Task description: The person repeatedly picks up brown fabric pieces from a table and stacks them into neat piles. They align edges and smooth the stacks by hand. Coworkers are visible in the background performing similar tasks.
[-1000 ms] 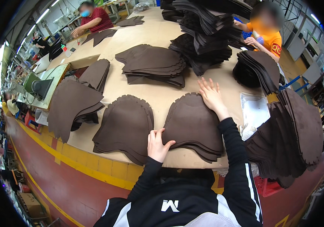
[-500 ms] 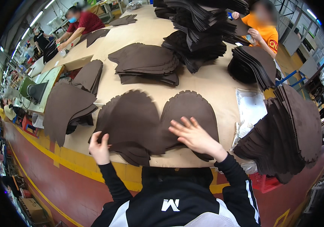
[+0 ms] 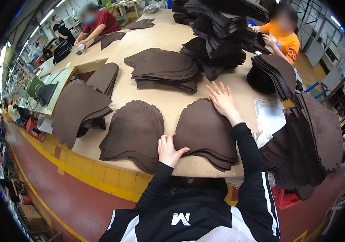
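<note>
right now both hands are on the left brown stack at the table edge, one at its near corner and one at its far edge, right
Not quite: both hands are on the right stack, not the left stack. The head view shows the left hand at its near corner and the right hand flat at its far edge, as you said.

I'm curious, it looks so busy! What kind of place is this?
Probably a factory workshop. Stacks of brown cut fabric pieces cover a long worktable, other workers handle pieces too, and a yellow line marks the floor.
</note>
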The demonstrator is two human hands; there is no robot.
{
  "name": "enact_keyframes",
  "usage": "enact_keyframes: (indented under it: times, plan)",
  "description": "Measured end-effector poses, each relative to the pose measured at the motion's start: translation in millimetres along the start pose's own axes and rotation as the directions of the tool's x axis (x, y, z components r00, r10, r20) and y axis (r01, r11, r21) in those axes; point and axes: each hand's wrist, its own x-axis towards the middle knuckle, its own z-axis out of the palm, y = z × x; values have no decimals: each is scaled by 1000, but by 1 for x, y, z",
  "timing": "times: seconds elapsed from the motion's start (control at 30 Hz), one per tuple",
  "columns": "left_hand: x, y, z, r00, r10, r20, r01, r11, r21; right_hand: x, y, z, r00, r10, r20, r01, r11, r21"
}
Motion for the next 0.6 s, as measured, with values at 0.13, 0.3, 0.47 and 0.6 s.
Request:
enact_keyframes:
  times: [0.13,0.3,0.47,0.6]
  plan:
    - [18,-13,-2,995,-71,-64,69,997,-31,-54,2,-36,995,-57,-83,71,983,167]
    - [27,-12,-45,941,-286,-179,188,886,-425,-120,-30,-65,959,-240,-149,264,950,164]
    - [11,-70,-138,862,-173,-477,162,985,-64,-139,-75,-27,849,-529,-7,523,837,161]
    - [-4,-88,-160,712,-76,-698,417,846,333,-94,-73,7,864,-503,-4,502,860,90]
